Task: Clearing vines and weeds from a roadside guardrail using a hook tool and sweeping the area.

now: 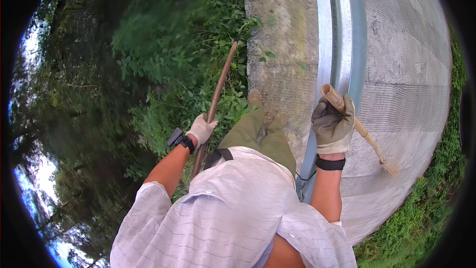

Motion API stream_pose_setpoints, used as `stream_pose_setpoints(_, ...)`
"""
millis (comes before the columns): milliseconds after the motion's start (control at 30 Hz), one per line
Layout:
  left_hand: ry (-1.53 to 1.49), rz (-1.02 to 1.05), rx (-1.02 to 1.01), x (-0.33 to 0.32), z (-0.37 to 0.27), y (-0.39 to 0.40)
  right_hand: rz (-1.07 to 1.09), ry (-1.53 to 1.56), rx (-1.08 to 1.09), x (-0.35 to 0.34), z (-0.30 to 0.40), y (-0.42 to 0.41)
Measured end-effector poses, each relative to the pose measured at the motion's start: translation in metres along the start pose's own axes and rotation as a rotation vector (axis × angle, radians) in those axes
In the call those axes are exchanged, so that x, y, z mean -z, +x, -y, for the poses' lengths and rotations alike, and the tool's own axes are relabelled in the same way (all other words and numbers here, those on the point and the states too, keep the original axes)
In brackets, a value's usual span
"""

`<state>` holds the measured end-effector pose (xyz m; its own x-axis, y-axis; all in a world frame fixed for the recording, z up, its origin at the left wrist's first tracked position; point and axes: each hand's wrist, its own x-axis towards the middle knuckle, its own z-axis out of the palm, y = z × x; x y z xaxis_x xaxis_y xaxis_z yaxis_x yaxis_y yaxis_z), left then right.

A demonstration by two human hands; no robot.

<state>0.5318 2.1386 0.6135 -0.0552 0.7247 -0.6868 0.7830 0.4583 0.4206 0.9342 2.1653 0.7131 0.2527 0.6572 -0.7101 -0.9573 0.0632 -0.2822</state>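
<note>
My left hand, in a pale work glove, is closed around a long brown wooden pole. The pole slants from beside my hip up over the leafy plants. In a glove with a dark palm and a light cuff, my right hand grips a bamboo stick over the metal guardrail. The stick's thick hollow end points up and left past my fingers. Its thin end, with a frayed, root-like tuft, extends down to the right above the concrete road.
A galvanized guardrail runs along the road at my right. My boots stand on a narrow concrete strip. Dense green plants border the strip's left edge, with trees beyond. More greenery lines the road's far side.
</note>
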Motion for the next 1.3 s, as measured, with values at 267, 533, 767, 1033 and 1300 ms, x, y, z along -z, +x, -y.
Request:
stream_pose_setpoints(267,-0.376,0.107,0.280,0.054,-0.014,0.084,-0.057,-0.221,0.049,-0.021,0.002,0.042)
stream_pose_setpoints(533,-0.659,0.117,0.376,0.095,-0.035,0.153,-0.286,-0.492,-0.020,-0.049,0.011,0.020)
stream_pose_setpoints(767,-0.984,0.125,0.432,0.098,-0.085,0.192,0.216,-1.133,-0.419,-0.049,-0.004,0.015)
stream_pose_setpoints(1033,-1.167,0.035,0.417,0.046,-0.189,0.218,0.276,-1.184,-0.554,-0.118,-0.081,0.111)
stream_pose_setpoints(1300,-0.522,-0.361,0.079,-0.054,-0.176,0.229,0.320,-1.312,-0.659,-0.096,-0.121,0.128)
